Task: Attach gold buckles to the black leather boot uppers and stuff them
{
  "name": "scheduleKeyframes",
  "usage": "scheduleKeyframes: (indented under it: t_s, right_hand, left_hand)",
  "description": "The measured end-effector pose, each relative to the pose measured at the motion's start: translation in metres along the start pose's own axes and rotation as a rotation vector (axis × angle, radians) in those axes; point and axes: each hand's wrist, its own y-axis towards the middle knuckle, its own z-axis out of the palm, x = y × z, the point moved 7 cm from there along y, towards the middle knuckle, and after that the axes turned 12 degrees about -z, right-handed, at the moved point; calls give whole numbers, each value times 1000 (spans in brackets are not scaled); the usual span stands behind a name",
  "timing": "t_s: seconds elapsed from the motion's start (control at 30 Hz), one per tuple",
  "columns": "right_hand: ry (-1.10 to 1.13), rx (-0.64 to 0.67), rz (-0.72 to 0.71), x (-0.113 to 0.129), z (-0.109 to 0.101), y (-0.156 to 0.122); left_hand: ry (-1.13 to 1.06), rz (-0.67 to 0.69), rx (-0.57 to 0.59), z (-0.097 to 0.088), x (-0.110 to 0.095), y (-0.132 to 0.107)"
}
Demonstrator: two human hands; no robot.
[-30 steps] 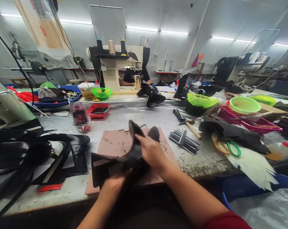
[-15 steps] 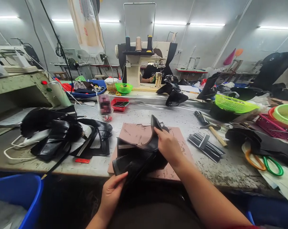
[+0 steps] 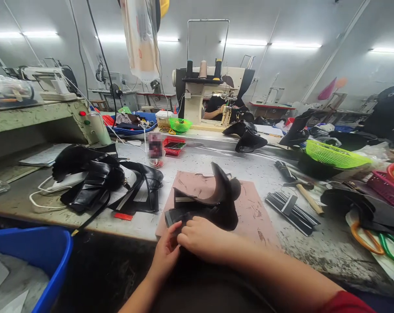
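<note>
A black leather shoe upper (image 3: 213, 203) lies on a pinkish cutting mat (image 3: 249, 208) at the bench's near edge, its curved back piece standing up. My left hand (image 3: 166, 251) pinches the upper's near edge with closed fingers. My right hand (image 3: 201, 239) sits right beside it, fingers curled onto the same near edge. Both hands meet at the front lip of the bench.
A heap of black leather pieces (image 3: 99, 182) lies to the left, a blue bin (image 3: 30, 256) below it. Black strips (image 3: 293, 208), a hammer (image 3: 301, 189), scissors (image 3: 375, 239) and green baskets (image 3: 335, 154) are on the right. A person sews at a machine (image 3: 205, 93) behind.
My right hand came down from the upper's raised back piece to its near edge beside my left hand. The upper now rests further onto the mat. The view shifted left.
</note>
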Motion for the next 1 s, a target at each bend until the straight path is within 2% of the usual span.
scheduleKeyframes:
  t_s: [0.1, 0.2, 0.23, 0.3, 0.37, 0.43, 0.47, 0.57, 0.67, 0.83, 1.0]
  right_hand:
    - [33, -324, 54, -12, -23, -9]
    - [111, -694, 158, -24, -59, -39]
    - [148, -789, 198, -26, -70, -51]
    - [231, -944, 276, -26, -88, -74]
    - [294, -990, 340, -23, -100, -95]
    - [328, -981, 391, -20, -109, -115]
    - [315, -952, 414, -19, -115, -125]
    - [174, -790, 455, -15, -130, -151]
    - [52, -628, 464, -11, -143, -171]
    - [25, -508, 510, -9, -152, -194]
    - [86, -420, 562, -11, -155, -206]
  left_hand:
    - [142, 214, 2, -5, -51, -3]
    - [299, 555, 54, 6, -127, -13]
    - [354, 667, 127, 17, -152, -18]
    - [545, 754, 314, 51, -192, -23]
    - [839, 826, 508, 93, -217, -29]
    - [1156, 797, 626, 132, -227, -28]
    - [1249, 789, 693, 150, -229, -29]
    - [1350, 825, 842, 195, -230, -28]
    - [1403, 882, 890, 229, -222, -22]
    - [1447, 855, 972, 265, -204, -15]
    - [1577, 821, 984, 278, -198, -14]
